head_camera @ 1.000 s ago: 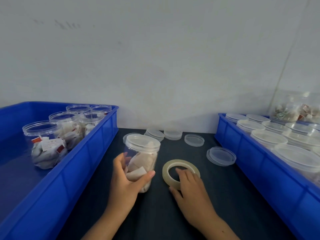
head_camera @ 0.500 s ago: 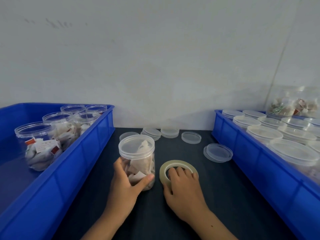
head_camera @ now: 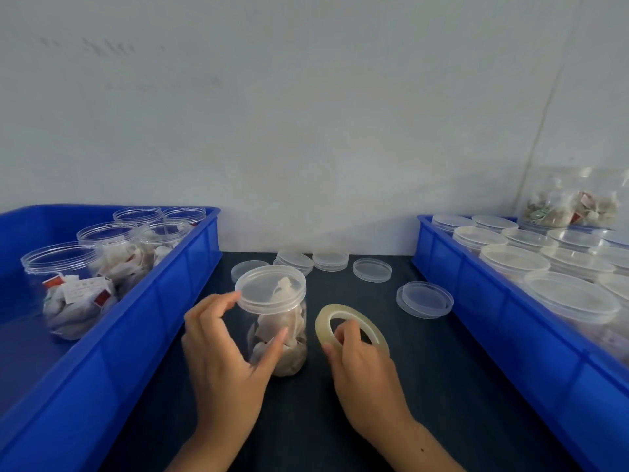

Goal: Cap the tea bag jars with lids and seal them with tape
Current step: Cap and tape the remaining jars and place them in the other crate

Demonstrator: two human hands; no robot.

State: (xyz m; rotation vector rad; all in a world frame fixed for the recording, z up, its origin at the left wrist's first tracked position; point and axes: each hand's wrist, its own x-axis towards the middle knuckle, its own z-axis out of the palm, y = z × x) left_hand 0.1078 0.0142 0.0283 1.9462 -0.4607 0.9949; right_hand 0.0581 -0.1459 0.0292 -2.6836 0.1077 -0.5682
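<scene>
The left hand [head_camera: 221, 352] curled around the capped jar [head_camera: 277, 332], thumb on its wall, fingers near the lid [head_camera: 270, 289]. The right hand [head_camera: 360, 366] pinched the tilted tape roll [head_camera: 350, 323] just beside it, on the dark table [head_camera: 442, 386] between two blue bins [head_camera: 143, 321].

The jar [head_camera: 277, 332] is clear glossy plastic under a smooth, cloudy plastic lid [head_camera: 270, 288]. At its 3 o'clock, the tape roll [head_camera: 350, 327] looks translucent, yellowish and shiny. The bench [head_camera: 425, 386] is dark and matt. At 9 o'clock, the blue crate [head_camera: 143, 321] is smooth glossy plastic.
</scene>
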